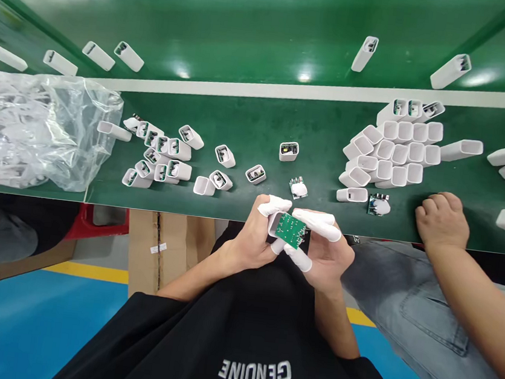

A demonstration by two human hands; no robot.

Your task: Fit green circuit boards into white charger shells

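Observation:
White finger cots cover fingertips on both my hands. My left hand (pixel 256 232) is closed around a white plastic charger housing (pixel 274 223), its open end turned to the right. A green circuit board (pixel 291 230), solder side up, is at the mouth of that housing; how far it sits inside I cannot tell. My right hand (pixel 325 246) pinches the board between thumb and fingers along its right part. Just beyond my hands, a loose circuit board with a white blob (pixel 299 188) lies on the green bench (pixel 238 115).
Several housings with boards inside (pixel 158 172) stand at the left, near a clear plastic bag (pixel 58 131) of white parts. At the right is a cluster of housings (pixel 398 151) and another loose board (pixel 379 205). A co-worker's hand (pixel 442 222) rests on the bench edge. More housings stand on the ledge behind.

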